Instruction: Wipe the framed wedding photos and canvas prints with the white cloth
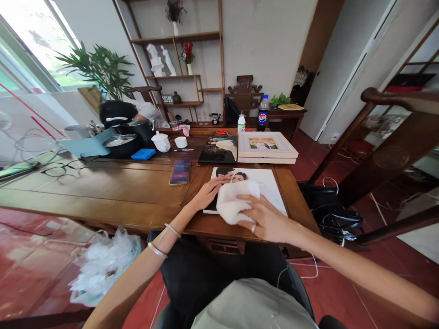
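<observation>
A white fluffy cloth lies bunched over a photo panel that shows a couple on a white ground. My right hand, with a ring on one finger, is closed on the cloth and presses it against the panel. Flat on the panel's left part rests my left hand, its fingers stretched out beside the cloth. Part of the picture is hidden under the cloth and both hands. Just behind the panel lie a dark photo album and a pale framed picture.
Left of the panel, a phone lies on the wooden table. Glasses, a blue box, a white teapot and a dark pot stand farther left. A cola bottle is at the back. A bag-filled bin sits below.
</observation>
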A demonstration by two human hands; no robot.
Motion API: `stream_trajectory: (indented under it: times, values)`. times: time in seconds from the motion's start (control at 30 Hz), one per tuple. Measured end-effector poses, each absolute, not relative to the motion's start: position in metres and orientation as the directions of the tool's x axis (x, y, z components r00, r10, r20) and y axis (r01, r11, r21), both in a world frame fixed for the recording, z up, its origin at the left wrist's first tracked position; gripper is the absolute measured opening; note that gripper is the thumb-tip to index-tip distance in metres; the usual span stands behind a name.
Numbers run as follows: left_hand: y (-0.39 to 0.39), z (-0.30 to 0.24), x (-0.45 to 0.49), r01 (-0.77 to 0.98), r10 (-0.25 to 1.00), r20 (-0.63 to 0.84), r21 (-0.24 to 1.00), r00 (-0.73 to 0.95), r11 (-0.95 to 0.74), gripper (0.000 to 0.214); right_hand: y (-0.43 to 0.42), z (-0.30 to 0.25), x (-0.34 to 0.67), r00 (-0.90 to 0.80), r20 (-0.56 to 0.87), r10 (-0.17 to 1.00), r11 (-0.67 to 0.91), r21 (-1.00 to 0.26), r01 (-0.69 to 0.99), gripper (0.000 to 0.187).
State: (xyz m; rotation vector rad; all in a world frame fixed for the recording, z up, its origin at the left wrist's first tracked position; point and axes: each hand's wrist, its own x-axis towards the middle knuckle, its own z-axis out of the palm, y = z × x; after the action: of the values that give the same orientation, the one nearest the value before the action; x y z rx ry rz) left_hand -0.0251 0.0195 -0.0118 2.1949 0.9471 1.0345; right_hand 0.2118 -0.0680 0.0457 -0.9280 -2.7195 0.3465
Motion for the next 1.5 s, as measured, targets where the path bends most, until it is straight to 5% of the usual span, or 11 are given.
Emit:
stream_trajectory:
  times: [0.23, 0.4, 0.73, 1.1, 1.5]
  values:
    - [0.020, -0.015, -0.025, 0.342, 0.855, 0.372, 0.801, 0.360, -0.492, 0.056, -0.037, 0.044, 0.190, -0.766, 0.206, 0.609, 0.783, -0.311, 0.539, 0.030]
    - [0.015, -0.006, -0.024, 0.362, 0.769, 0.484, 0.688, 0.417, -0.629, 0.041, -0.062, 0.053, 0.201, -0.844, 0.192, 0.501, 0.829, -0.386, 0.404, 0.027]
    - [0.014, -0.011, -0.023, 0.355, 0.745, 0.536, 0.659, 0.397, -0.663, 0.022, 0.007, 0.037, 0.261, -0.543, 0.194, 0.817, 0.570, -0.417, 0.708, 0.046]
    - [0.016, -0.011, -0.025, 0.429, 0.768, 0.513, 0.637, 0.383, -0.640, 0.022, 0.073, 0.048, 0.152, -0.612, 0.157, 0.775, 0.600, -0.484, 0.636, 0.051]
    - [0.019, -0.013, -0.025, 0.457, 0.805, 0.446, 0.665, 0.392, -0.591, 0.050, 0.044, 0.036, 0.231, -0.532, 0.213, 0.820, 0.570, -0.400, 0.718, 0.040]
